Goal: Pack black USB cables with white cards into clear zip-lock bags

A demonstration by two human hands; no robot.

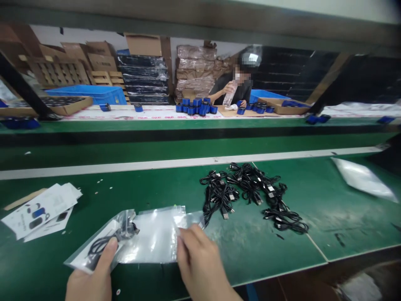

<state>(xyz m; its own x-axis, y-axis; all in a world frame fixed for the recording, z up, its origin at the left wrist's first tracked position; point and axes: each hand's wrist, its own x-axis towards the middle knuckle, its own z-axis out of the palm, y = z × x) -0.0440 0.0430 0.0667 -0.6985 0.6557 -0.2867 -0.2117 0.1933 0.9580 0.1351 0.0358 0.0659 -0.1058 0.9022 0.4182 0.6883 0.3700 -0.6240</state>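
My left hand (94, 271) is closed on a clear plastic bag, its thumb pressed on top. Inside that filled bag (83, 251) show a coiled black cable and something white like paper. Beside it lie flat clear plastic bags (150, 234), overlapping, on the green table. My right hand (200, 259) pinches the right edge of these flat bags; how many it grips is hidden. Just beyond my right hand lies a pile of bundled black USB cables (219, 196), and more cable bundles (285, 219) stretch to the right.
Printed leaflets (40, 211) lie at the left. A white plastic packet (363, 177) rests at the right. Across a raised shelf, a person (238, 83) handles a clear item near several blue cylindrical parts (197, 106). A blue crate (90, 94) and stacked cartons stand behind.
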